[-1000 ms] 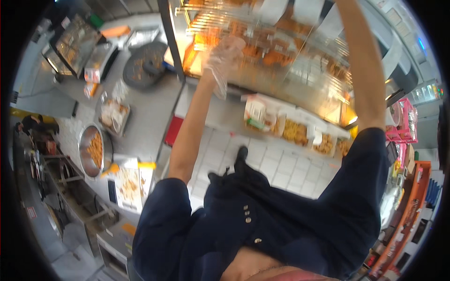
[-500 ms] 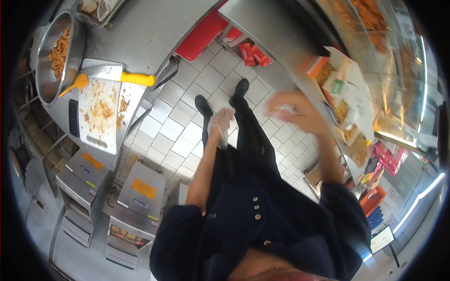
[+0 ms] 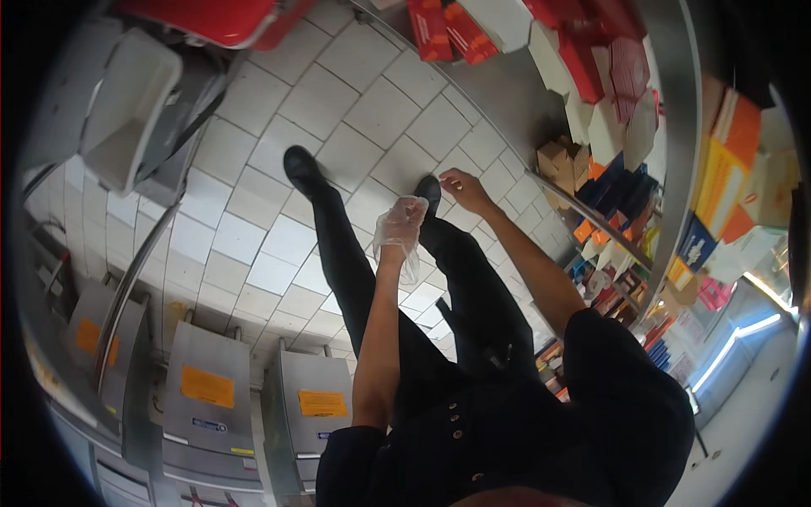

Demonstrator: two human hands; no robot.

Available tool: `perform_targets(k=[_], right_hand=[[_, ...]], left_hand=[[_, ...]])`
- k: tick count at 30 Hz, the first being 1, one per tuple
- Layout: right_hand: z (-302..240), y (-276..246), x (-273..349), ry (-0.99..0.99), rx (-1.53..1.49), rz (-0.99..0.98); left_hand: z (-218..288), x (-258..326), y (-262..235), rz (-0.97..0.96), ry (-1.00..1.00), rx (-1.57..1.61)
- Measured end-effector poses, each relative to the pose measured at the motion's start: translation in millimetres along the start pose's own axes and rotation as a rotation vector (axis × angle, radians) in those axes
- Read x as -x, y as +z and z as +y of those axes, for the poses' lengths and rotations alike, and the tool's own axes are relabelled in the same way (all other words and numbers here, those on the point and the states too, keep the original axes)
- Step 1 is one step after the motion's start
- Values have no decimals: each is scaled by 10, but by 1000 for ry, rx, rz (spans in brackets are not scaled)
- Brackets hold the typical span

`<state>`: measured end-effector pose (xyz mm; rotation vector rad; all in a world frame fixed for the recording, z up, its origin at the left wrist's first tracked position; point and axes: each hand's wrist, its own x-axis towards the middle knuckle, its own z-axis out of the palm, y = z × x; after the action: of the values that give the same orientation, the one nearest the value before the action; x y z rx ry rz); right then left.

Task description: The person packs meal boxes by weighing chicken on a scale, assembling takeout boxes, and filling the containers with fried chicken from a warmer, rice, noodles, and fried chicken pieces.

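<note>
Above floor tiles [image 3: 359, 127], the plastic-gloved left hand [image 3: 400, 221] and bare right hand [image 3: 465, 189] hang half-open.

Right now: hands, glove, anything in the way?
Left hand in clear glove, grip unclear. Right hand bare, loosely open. Red boxes ahead, apart from both hands.

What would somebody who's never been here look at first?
Probably the left hand, in a baggy, see-through glove near the middle, with the bare right hand just right of it. Next might come the bright orange labels on grey metal units at lower left, and the red cartons at the top, right of centre.
</note>
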<state>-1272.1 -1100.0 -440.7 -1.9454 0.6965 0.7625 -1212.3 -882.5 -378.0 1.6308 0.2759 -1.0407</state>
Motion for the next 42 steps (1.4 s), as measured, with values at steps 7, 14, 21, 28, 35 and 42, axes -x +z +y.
perform_targets(k=[7,14,21,28,35,42], right_hand=[[1236,-232,473,-48,41,174],[1430,-48,1739,127,-122,126],[2312,408,3386,106,-414,450],[3648,1331,4892,589,-720,609],[5422,880,6192,760,-1008,1077],[8113,-895,6496,623,-879,1333]], left_hand=[[-774,220,626,-27,-51,-58],[-544,1171,1072,187,-267,58],[-549,2045,1584,12,-79,146],[-1163,2194,1367,51,-35,-139],[-1309,2615,1923,158,-89,-329],[-1825,2921,3586,-9,-67,-528]])
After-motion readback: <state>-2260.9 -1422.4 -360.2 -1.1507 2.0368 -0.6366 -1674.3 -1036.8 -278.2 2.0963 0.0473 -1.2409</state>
